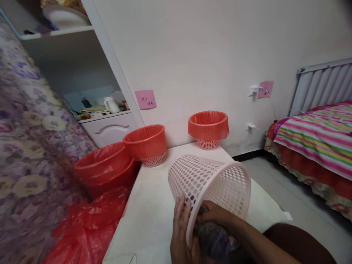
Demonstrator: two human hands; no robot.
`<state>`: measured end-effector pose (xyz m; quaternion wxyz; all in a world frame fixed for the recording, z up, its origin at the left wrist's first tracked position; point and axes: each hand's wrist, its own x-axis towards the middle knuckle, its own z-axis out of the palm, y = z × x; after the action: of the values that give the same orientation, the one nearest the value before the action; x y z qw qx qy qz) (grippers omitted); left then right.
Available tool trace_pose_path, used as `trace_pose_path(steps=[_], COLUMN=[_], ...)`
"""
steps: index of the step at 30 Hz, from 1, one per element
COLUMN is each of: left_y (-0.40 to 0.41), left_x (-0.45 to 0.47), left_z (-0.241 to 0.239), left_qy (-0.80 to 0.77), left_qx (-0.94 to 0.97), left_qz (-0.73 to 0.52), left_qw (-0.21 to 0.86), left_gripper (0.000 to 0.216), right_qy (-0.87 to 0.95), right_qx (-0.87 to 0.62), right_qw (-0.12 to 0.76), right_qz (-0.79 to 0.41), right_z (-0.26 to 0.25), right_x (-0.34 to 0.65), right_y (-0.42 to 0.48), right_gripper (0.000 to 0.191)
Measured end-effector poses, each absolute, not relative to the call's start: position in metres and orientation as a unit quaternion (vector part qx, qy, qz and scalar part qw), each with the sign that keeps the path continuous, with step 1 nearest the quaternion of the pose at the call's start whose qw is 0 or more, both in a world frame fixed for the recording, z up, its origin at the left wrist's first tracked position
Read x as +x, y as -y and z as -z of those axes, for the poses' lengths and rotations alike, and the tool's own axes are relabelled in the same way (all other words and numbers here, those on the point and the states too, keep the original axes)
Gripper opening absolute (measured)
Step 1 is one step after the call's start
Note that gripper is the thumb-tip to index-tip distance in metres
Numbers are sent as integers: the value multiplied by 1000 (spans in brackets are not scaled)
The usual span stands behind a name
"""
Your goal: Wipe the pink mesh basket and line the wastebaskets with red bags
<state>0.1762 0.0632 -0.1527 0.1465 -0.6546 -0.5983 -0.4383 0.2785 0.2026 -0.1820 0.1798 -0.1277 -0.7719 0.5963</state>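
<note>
A pink perforated plastic basket (209,181) lies tilted on its side over the white table (148,212), its open mouth turned toward me. My left hand (180,234) cups the basket's near rim from outside, fingers spread up its wall. My right hand (217,216) reaches into the mouth and grips a dark grey crumpled bag or cloth (213,238) at the rim. Two other pink baskets lined with red bags stand on the table's far side, one at the left (147,143), one near the wall (208,126).
A larger red-lined bin (103,165) and loose red plastic bags (88,223) sit left of the table, against a floral fabric surface (30,146). A white shelf unit (104,121) stands behind. A bed with a striped cover (319,139) is at the right, beyond open floor.
</note>
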Motion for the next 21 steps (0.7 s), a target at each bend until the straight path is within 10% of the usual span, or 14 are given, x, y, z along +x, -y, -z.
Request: trace_pose_path(steps=[3, 10, 16, 21], left_y=[-59, -53, -56, -60], left_x=[167, 157, 161, 164], left_z=[133, 119, 109, 106], left_qy=[619, 657, 665, 668], left_qx=[-640, -615, -616, -615], left_qz=[432, 418, 407, 408], left_qw=[145, 124, 117, 101], left_gripper=[64, 69, 73, 77], right_qy=[716, 893, 847, 873], right_qx=[-80, -345, -371, -376], right_qw=[132, 148, 372, 259], right_qz=[-681, -250, -77, -172], right_z=[182, 184, 163, 177], right_x=[278, 305, 334, 326], right_y=[-193, -215, -238, -233], right_gripper=[50, 45, 65, 64])
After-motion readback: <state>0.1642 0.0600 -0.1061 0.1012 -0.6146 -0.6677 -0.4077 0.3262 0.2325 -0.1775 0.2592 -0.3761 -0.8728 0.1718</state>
